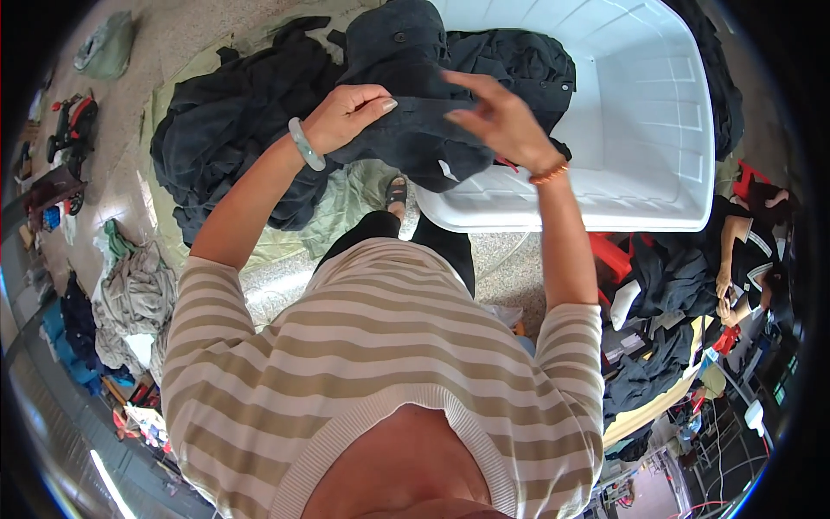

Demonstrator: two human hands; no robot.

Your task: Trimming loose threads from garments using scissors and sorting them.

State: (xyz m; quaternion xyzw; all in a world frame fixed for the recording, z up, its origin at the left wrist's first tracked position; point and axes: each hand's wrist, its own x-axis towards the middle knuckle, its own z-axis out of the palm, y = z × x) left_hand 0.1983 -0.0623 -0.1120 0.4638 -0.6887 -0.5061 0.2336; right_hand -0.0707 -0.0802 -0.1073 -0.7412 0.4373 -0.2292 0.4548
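Note:
A black garment [399, 71] with a round button and a small white tag is stretched out in front of me, partly over the near left rim of a white plastic tub [648, 121]. My left hand [350, 118] pinches the garment's edge between thumb and fingers. Over the cloth's right part is my right hand [503, 121], index finger and thumb spread apart, with nothing visible between them. Whether its fingertips touch the cloth I cannot tell. More black garments [523, 62] lie inside the tub, behind my right hand.
To the left, a heap of black clothes [246, 117] rests on a pale green sheet [354, 195] on the floor. Grey cloth [134, 298] lies further left. At right, another person [748, 259] sits near dark clothes [674, 277] and a red stool [609, 255].

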